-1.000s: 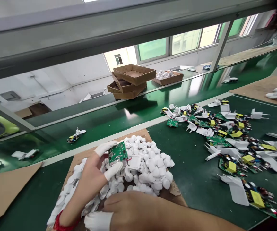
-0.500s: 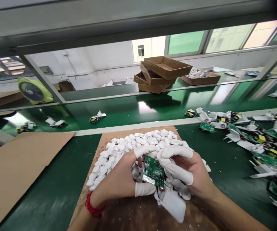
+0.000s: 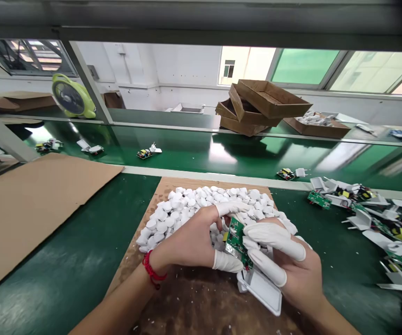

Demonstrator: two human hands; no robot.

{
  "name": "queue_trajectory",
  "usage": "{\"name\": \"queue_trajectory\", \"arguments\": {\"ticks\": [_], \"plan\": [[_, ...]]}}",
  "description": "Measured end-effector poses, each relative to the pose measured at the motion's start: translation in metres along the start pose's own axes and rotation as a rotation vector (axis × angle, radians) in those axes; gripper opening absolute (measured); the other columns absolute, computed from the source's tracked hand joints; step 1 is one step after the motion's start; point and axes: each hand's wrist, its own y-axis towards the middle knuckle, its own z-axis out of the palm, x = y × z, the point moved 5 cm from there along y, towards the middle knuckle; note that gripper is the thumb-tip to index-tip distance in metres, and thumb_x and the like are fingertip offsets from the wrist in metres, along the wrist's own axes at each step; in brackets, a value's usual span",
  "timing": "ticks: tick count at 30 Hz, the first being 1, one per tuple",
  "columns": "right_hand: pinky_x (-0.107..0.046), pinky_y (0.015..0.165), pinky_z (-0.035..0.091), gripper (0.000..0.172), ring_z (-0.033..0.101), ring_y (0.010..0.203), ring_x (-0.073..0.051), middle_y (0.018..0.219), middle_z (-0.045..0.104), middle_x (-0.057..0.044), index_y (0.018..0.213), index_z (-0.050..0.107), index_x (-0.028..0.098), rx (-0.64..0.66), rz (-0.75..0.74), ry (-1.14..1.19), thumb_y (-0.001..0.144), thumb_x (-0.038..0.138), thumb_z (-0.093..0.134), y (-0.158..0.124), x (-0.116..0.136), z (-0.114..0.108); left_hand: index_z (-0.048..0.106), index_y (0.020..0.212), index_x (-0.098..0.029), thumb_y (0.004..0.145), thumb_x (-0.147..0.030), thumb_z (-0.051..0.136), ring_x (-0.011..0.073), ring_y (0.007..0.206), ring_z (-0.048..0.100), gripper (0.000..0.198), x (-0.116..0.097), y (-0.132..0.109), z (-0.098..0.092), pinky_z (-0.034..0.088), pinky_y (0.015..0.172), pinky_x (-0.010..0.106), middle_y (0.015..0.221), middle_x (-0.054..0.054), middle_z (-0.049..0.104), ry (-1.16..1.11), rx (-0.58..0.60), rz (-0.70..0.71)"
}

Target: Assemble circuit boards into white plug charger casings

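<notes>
Bracketing circuit board [image 3: 235, 238], hands [image 3: 201, 238] curled

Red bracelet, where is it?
The red bracelet is low and left of centre in the head view, around the wrist of the left hand, which holds the green circuit board.

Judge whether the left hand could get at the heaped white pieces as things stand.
Probably yes: the white pieces lie just beyond the left hand, with nothing visible blocking the way. That hand is holding the green circuit board, though, so it may have to let go first.
</notes>
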Motion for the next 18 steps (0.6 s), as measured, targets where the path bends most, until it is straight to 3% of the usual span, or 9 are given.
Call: {"name": "queue_trajectory", "arguments": {"ticks": [5, 8, 11, 14, 16, 18], "plan": [[-0.036, 0.075, 0.048, 0.059, 0.056, 0.089, -0.022, 0.1, 0.063, -0.005, 0.125, 0.059, 0.03, 0.024, -0.158, -0.165, 0.075, -0.003, 0.064, 0.002, 0.015, 0.001, 0.049, 0.133, -0.026, 0.058, -0.03, 0.083, 0.0211, 0.09, 0.054, 0.083, -0.003, -0.001, -0.002, 0.049, 0.085, 0.035, 0.104, 0.005, 0.059, 0.065, -0.039, 0.027], [-0.036, 0.082, 0.047, 0.056, 0.054, 0.097, -0.023, 0.109, 0.061, -0.006, 0.128, 0.057, 0.029, 0.108, -0.15, -0.207, 0.079, 0.003, 0.063, 0.005, 0.017, 0.004, 0.05, 0.131, -0.024, 0.06, -0.026, 0.082, 0.0188, 0.085, 0.057, 0.078, -0.008, 0.001, 0.001, 0.05, 0.079, 0.03, 0.104, 0.004, 0.062, 0.013, 0.007, 0.074], [-0.035, 0.089, 0.046, 0.043, 0.052, 0.107, -0.023, 0.121, 0.057, -0.004, 0.122, 0.062, 0.034, 0.118, -0.045, -0.165, 0.085, 0.011, 0.059, 0.005, 0.009, 0.002, 0.054, 0.126, -0.021, 0.059, -0.019, 0.082, 0.0188, 0.085, 0.059, 0.073, -0.009, 0.004, 0.005, 0.051, 0.078, 0.028, 0.1, 0.003, 0.064, -0.04, 0.05, 0.094], [-0.032, 0.091, 0.045, 0.035, 0.053, 0.11, -0.021, 0.121, 0.058, 0.0, 0.11, 0.067, 0.04, 0.057, 0.17, -0.032, 0.086, 0.014, 0.06, 0.002, -0.005, 0.002, 0.053, 0.127, -0.022, 0.058, -0.019, 0.083, 0.0225, 0.094, 0.061, 0.075, -0.008, 0.005, 0.006, 0.05, 0.089, 0.034, 0.102, 0.004, 0.065, -0.067, 0.004, 0.11], [-0.032, 0.093, 0.045, 0.039, 0.053, 0.111, -0.021, 0.121, 0.059, 0.0, 0.117, 0.061, 0.041, -0.005, 0.325, 0.131, 0.085, 0.021, 0.065, 0.001, -0.012, 0.003, 0.05, 0.131, -0.024, 0.056, -0.02, 0.085, 0.0254, 0.104, 0.059, 0.083, -0.006, 0.004, 0.005, 0.047, 0.096, 0.036, 0.112, 0.006, 0.063, -0.079, -0.043, 0.124], [-0.034, 0.092, 0.046, 0.053, 0.056, 0.109, -0.022, 0.121, 0.06, -0.003, 0.13, 0.05, 0.04, -0.023, 0.442, 0.319, 0.082, 0.028, 0.069, 0.002, -0.015, 0.008, 0.047, 0.133, -0.026, 0.055, -0.021, 0.086, 0.0276, 0.116, 0.053, 0.088, -0.006, 0.002, 0.004, 0.042, 0.103, 0.037, 0.126, 0.007, 0.056, -0.092, -0.08, 0.156]]}}
